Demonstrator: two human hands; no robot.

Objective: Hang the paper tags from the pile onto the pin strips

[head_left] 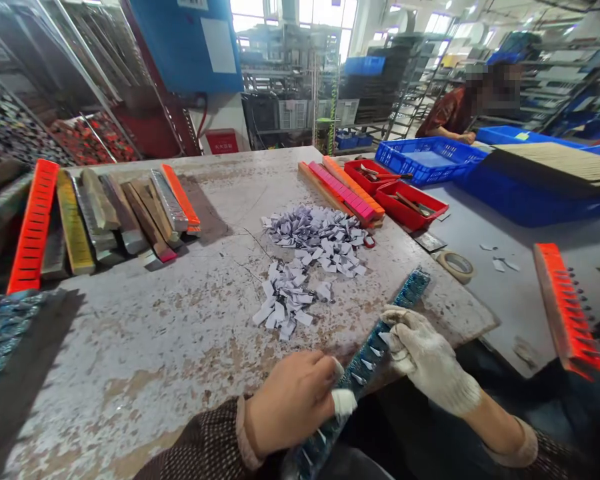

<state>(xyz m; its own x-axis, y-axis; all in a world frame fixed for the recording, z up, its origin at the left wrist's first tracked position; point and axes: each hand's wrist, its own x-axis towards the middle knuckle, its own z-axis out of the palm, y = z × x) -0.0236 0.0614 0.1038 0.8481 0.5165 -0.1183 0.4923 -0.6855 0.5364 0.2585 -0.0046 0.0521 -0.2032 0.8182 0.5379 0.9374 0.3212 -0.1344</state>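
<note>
A long narrow bar [371, 349] wrapped in glittery blue lies at a slant over the table's front edge, its near end low by my lap. Small pale pointed pieces [359, 379] stick out along its face in a row. My left hand [295, 399], bare with white coverings on the thumb and a fingertip, is closed against the bar's left side; whatever it pinches is hidden. In a white knit glove, my right hand [420, 353] pinches a small white piece [385, 339] at the bar's upper part. Loose white tags [286, 303] lie in a heap beyond.
Slotted bars, one orange [33, 227], line the left. At the back right are pink [343, 192] and orange bars, red trays [411, 204] and a blue crate [427, 160]. A tape roll [455, 265] and spiked orange bar [567, 310] lie right. A person [447, 113] sits beyond.
</note>
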